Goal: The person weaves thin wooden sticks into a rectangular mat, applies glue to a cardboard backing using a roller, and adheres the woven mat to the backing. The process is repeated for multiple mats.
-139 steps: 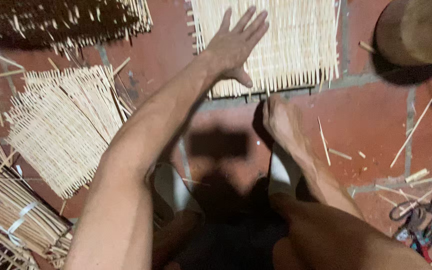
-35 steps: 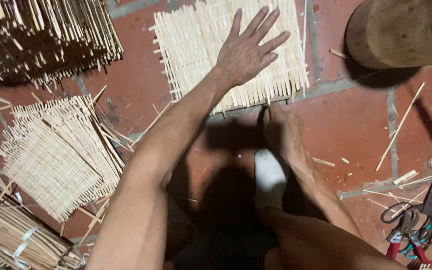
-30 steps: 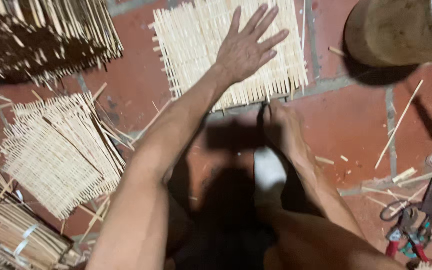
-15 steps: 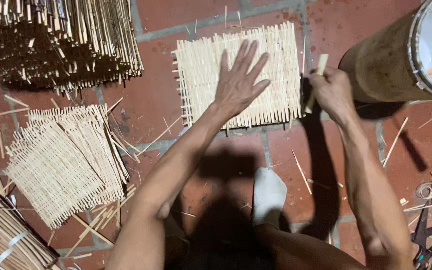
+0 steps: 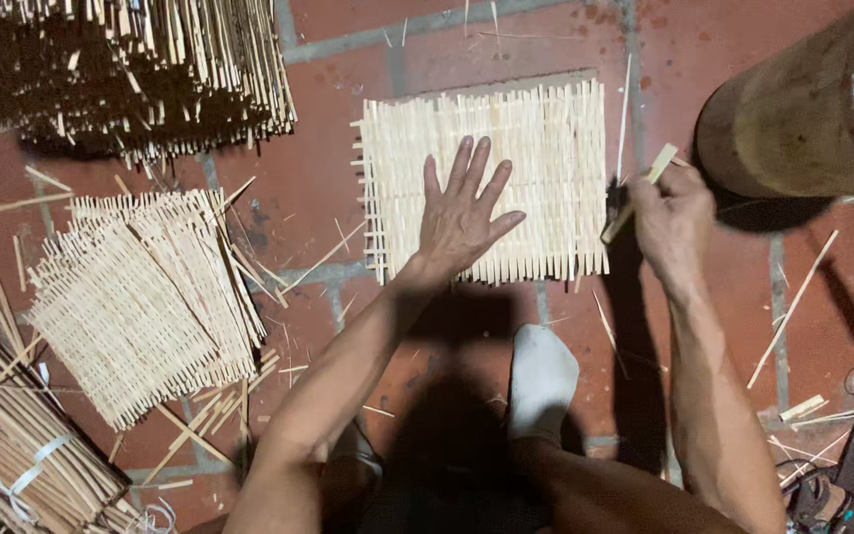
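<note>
Item, tiled floor (image 5: 338, 168), near edge: grey-socked foot (image 5: 542, 381) between both forearms. Left of it, a stack of finished woven mats (image 5: 140, 302); strip bundles (image 5: 12, 445) at the near-left corner. Mid-floor: woven bamboo mat (image 5: 491, 178), lying flat, strips running near to far. Left hand (image 5: 462, 213) pressed flat on its near half, fingers spread, grasping nothing. Right hand (image 5: 672, 213) just off the mat's right edge, fingers clenched round a short bamboo strip (image 5: 637, 194) angled toward that edge. Far right: a brown cylindrical drum (image 5: 793, 114). Far left: loose strip pile (image 5: 121, 69).
</note>
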